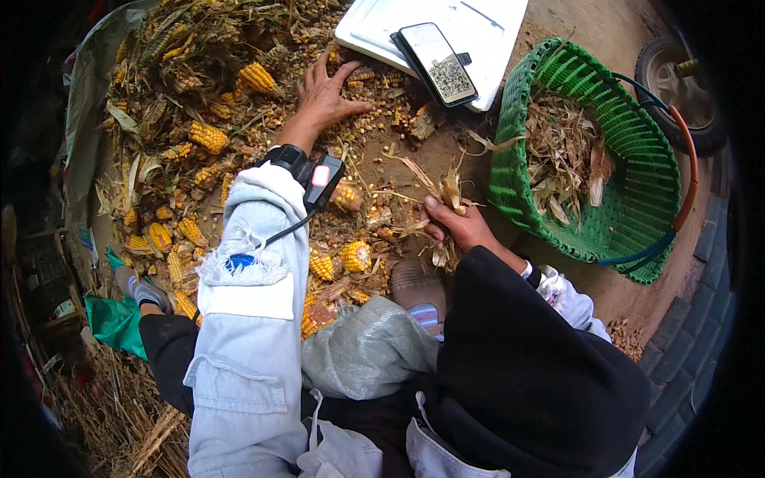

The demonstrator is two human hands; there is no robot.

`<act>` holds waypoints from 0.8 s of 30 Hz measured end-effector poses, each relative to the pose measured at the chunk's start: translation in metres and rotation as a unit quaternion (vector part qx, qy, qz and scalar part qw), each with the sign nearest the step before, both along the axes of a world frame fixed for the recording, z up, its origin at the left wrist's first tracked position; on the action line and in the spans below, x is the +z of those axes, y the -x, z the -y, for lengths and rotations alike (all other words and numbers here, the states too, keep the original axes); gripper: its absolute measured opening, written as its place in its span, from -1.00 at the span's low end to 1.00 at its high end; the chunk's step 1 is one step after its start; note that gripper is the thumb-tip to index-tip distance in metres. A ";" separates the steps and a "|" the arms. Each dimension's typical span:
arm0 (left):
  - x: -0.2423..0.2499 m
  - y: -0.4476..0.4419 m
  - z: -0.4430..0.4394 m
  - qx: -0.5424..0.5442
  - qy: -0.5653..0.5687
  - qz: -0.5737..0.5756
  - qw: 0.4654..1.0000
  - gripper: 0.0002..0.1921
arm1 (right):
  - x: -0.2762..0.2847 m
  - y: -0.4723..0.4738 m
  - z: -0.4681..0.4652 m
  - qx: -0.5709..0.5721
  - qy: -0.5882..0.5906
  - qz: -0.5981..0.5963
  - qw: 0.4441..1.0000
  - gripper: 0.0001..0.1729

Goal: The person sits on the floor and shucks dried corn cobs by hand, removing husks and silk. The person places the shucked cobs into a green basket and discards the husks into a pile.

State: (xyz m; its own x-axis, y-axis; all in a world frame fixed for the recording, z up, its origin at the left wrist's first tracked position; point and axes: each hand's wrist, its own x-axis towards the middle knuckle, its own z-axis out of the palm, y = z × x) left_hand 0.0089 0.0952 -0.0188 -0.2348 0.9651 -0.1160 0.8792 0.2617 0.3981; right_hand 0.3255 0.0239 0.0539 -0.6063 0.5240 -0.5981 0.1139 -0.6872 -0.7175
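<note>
My left hand [326, 98] reaches over the heap of corn debris [281, 77], fingers spread and holding nothing. Its fingertips are close to a white foam box lid [382, 36]. In my right hand [460, 224] is a bunch of dry corn husks [449, 190], pinched between thumb and fingers. Broken yellow corn cobs [208, 137] lie all through the heap on the left. More cob pieces [356, 256] sit between my feet, among loose kernels [370, 122] scattered over the ground.
A green woven basket [639, 161] with husks [565, 155] inside stands at the right, its handle [687, 167] towards a wheel [681, 89]. A phone [439, 63] showing a printed-type code rests on the foam lid. A woven sack [370, 346] lies between my legs; dry stalks [119, 412] are at lower left.
</note>
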 end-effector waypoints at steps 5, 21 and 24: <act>0.011 -0.014 0.027 -0.064 0.041 -0.007 0.997 -0.45 | -0.001 0.000 -0.001 0.005 0.018 0.011 1.000 -0.62; 0.094 0.010 0.103 0.245 0.013 0.472 0.847 -0.19 | -0.008 0.005 0.004 -0.014 -0.019 0.001 1.000 -0.66; 0.102 0.016 0.105 0.218 -0.029 0.513 0.830 -0.24 | -0.008 0.009 0.004 -0.041 -0.003 0.004 0.999 -0.69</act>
State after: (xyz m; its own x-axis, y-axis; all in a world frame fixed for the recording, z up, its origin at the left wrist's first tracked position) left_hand -0.0075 -0.0098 0.0830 -0.3695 0.8253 -0.4271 -0.1042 0.4199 0.9016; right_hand 0.3168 0.0194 0.0463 -0.5563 0.5754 -0.5995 0.0632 -0.6900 -0.7210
